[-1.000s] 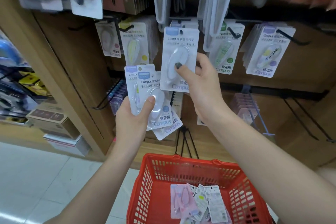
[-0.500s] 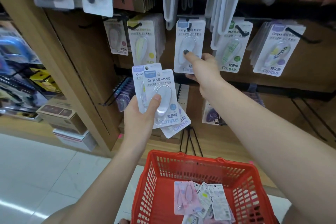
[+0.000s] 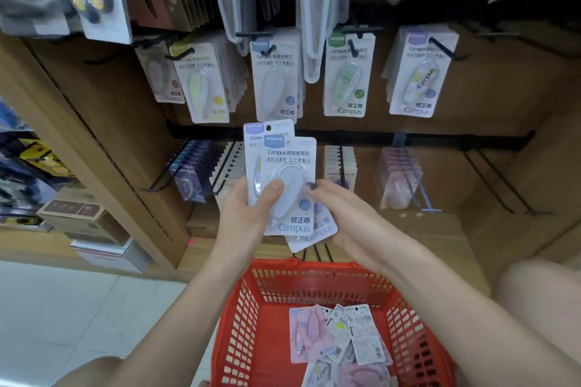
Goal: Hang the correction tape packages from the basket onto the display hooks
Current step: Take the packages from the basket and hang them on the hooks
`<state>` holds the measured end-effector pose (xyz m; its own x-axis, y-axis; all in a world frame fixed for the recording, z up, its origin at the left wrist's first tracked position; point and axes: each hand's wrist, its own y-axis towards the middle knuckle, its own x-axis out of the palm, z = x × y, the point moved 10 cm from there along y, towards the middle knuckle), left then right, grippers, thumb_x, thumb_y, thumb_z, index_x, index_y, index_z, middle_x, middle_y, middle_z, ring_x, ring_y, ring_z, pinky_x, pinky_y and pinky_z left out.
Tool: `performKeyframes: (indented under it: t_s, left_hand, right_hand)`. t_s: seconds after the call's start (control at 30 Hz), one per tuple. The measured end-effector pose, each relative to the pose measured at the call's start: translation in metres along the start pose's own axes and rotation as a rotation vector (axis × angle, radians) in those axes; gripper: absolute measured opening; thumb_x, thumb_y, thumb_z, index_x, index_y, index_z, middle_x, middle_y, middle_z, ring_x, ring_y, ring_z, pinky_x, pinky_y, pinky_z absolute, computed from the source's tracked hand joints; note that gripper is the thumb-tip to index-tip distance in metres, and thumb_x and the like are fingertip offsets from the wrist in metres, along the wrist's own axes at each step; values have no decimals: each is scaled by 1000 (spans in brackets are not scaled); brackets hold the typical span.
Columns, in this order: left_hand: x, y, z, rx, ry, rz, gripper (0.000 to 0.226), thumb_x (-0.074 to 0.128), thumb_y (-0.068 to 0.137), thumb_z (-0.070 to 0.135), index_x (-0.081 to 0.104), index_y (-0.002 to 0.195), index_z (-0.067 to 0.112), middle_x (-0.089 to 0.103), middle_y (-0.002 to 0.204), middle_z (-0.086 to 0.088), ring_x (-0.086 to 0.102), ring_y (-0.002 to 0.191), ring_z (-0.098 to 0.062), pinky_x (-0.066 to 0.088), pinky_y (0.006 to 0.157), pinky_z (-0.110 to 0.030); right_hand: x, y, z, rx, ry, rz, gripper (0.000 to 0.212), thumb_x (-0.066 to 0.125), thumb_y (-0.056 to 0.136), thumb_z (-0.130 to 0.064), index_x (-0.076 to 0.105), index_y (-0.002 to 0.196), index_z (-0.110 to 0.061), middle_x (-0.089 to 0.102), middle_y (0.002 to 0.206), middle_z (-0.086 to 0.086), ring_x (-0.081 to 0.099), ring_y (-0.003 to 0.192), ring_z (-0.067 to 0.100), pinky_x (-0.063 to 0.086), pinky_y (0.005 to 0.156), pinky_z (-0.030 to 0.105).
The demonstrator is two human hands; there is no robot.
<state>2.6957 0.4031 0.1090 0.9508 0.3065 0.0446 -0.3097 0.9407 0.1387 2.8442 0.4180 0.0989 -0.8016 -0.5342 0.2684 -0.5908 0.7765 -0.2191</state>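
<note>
One package fewer sits in your working hand: the blue-dotted card your right hand (image 3: 342, 217) was lifting half a second ago now hangs on the display hook (image 3: 271, 50) straight above the fan of packages (image 3: 284, 179), at the front of its row. That hand has dropped back down and now reaches in from the right of the fan, fingers loosely extended, fingertips touching its right edge. Whether it has a pinch on a card yet, you cannot tell.

Your left hand (image 3: 248, 214) grips the fan from its left side, thumb pressed on the clear blister of the front card. At least three cards show there, so I judge one hang done and the next pull starting.

Below the fan, the red basket (image 3: 248, 317) holds more packages (image 3: 338, 334), pink and white, some turned back-side up.

The front card reads "Campus" at top and bottom, with Chinese lines including 原纸色带芯 and 修正带. The hung cards above the fan carry the same "Campus" and 修正带, marked by yellow, blue, green and purple dots.
</note>
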Motion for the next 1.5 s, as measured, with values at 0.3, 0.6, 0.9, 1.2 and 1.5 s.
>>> performKeyframes:
  t_s: [0.3, 0.6, 0.9, 1.2, 1.5]
  left_hand:
    - [83, -9, 20, 26, -5, -120, 35, 75, 86, 45, 70, 119, 32, 78, 111, 11, 76, 100, -9, 60, 74, -21]
    - [124, -1, 31, -55, -60, -173, 36, 73, 89, 41, 72, 120, 25, 79, 116, 3, 77, 105, -20, 64, 87, -48]
    - [121, 5, 30, -85, -141, -190, 32, 74, 92, 36, 74, 122, 24, 78, 119, -3, 76, 107, -24, 63, 75, -32]
    - [128, 9, 36, -74, -123, -221, 35, 81, 83, 47, 75, 116, 36, 77, 122, -1, 76, 108, -26, 64, 74, -39]
    - [122, 14, 36, -74, -107, -176, 41, 79, 85, 37, 71, 122, 23, 78, 117, -1, 77, 103, -25, 63, 69, -36]
  right_hand:
    - [-63, -40, -15, -198, 78, 343, 22, 62, 105, -25, 66, 123, -12, 76, 112, 13, 78, 95, 21, 60, 66, 28]
    - [-108, -67, -25, -215, 183, 388, 23, 57, 107, -20, 65, 126, -9, 76, 120, 14, 70, 116, 36, 51, 103, 61]
    - [-154, -90, -72, -414, 76, 548, 29, 56, 99, 3, 65, 124, -10, 80, 112, 7, 76, 104, 30, 59, 91, 54]
    - [-170, -98, -142, -680, -74, 613, 27, 62, 93, -4, 65, 116, -19, 79, 108, -1, 78, 97, 19, 60, 67, 27]
    - [-172, -98, -143, -727, -70, 618, 25, 62, 97, -6, 61, 117, -22, 78, 111, -3, 78, 100, 17, 62, 68, 26]
